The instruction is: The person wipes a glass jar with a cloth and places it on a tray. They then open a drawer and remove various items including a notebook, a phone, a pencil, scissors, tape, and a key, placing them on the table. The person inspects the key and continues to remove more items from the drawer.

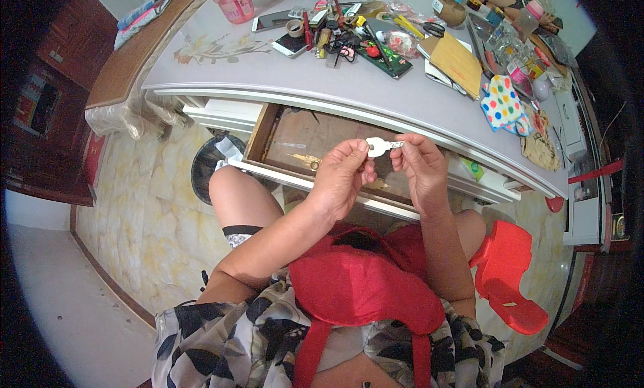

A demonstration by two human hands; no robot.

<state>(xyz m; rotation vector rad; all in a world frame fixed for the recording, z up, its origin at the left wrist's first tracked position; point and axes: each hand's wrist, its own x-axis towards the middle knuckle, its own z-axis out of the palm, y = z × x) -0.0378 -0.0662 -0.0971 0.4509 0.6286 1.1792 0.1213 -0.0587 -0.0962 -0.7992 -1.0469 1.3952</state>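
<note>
Between my two hands, above an open drawer, is a key [378,147] with a pale head and a dimpled metal blade. The head is pinched in the thumb and fingers of my left hand [343,170]. At the blade's tip, the fingers of my right hand [422,165] close on the other end. Below them the wooden drawer [282,128] is pulled out from the white table. Gold-handled scissors [307,161] lie inside it, left of my left hand. My hands and forearms cover part of the drawer's right side.
On the tabletop [221,73] lie a phone [290,46], a tape roll [294,28], a brown envelope [457,63] and a polka-dot cloth [502,105]. A pink cup [231,4] stands far left. A dark bin [209,170] and a red stool [506,267] are on the floor.
</note>
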